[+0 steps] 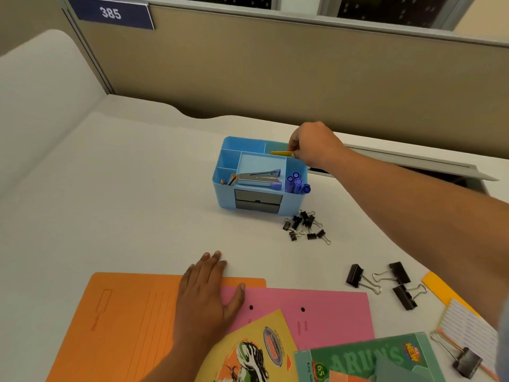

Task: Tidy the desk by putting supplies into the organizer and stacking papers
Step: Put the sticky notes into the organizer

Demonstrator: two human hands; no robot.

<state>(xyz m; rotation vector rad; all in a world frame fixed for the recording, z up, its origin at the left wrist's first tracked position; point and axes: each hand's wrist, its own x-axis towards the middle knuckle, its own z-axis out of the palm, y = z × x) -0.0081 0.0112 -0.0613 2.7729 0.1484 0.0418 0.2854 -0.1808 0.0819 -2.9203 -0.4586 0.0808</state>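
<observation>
Two hands are at work, well apart. In front of the organizer and off to its left lies an orange folder (124,312). The left hand (209,293) rests flat where that folder meets a pink folder (316,307), fingers straight, gripping nothing.

The blue organizer (225,194) stands mid-worktop. A stapler (256,177) lies in its centre tray and blue markers (297,183) stand in its right front pocket. Over its rear right corner the right hand (311,147) pinches a flat yellow piece (281,153); I cannot tell what it is. The piece lies nearly level, with its long axis running across the organizer from right to left and its free end toward the middle. It sits above the wall between the centre tray and the rear right pocket. My guess is that the piece must tip or slide back to drop into that pocket, and the pocket walls are what could catch it.

Just in front of the organizer's right corner is a heap of small binder clips (305,224), loose on the worktop. Further forward and to the right of the organizer lie three large binder clips (385,282), under the reaching right arm. A lined pad (465,323) lies further right again. The right hand is nearer to all of these clips, while the folders sit under the left. As I judge it, the clips and papers are not yet tidied.
</observation>
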